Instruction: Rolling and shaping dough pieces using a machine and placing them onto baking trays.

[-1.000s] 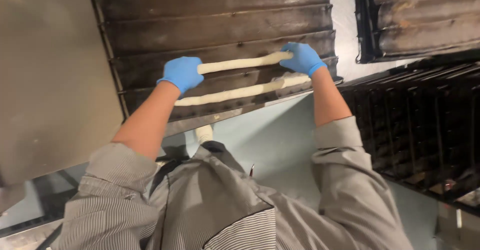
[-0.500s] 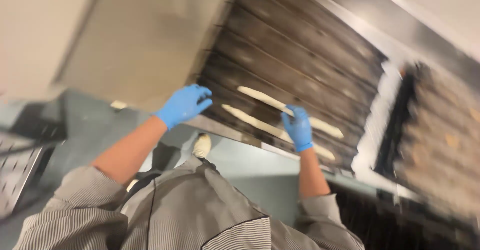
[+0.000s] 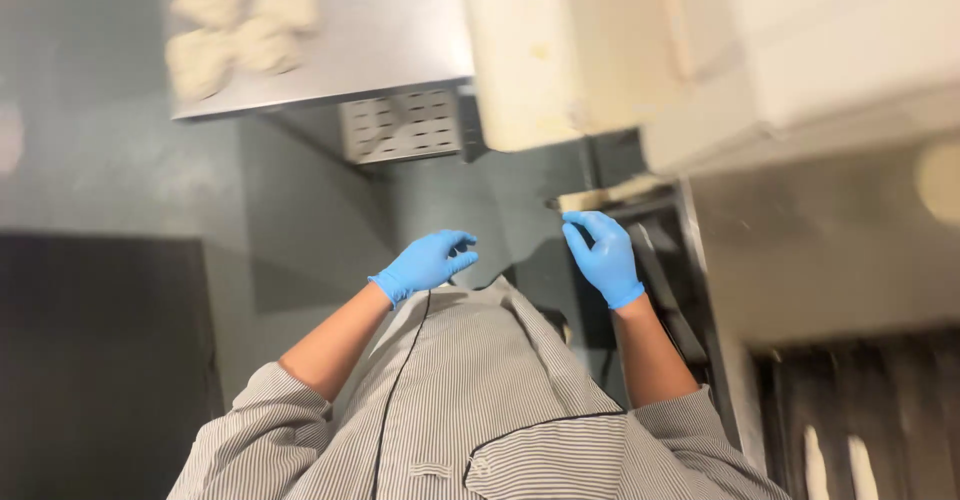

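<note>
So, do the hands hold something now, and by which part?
Nothing is held. The left hand hangs free above the floor. The right hand is open, fingertips near a pale dough stick, not gripping it.

open floor (image 3: pixel 300 220) between left hand (image 3: pixel 428 262) and right hand (image 3: pixel 605 257), free toward 12 o'clock. steel bench (image 3: pixel 390 50) with dough lumps (image 3: pixel 240 20) blocks 11 o'clock. cream machine (image 3: pixel 600 50) walls off 1 o'clock. dark rack (image 3: pixel 670 270) crowds 3 o'clock.

We see a steel desk (image 3: pixel 400 30) at the top carrying several pale dough lumps (image 3: pixel 235 25) in a loose cluster near its left end, standing above a grey-green floor (image 3: pixel 120 180), slightly blurred.
</note>
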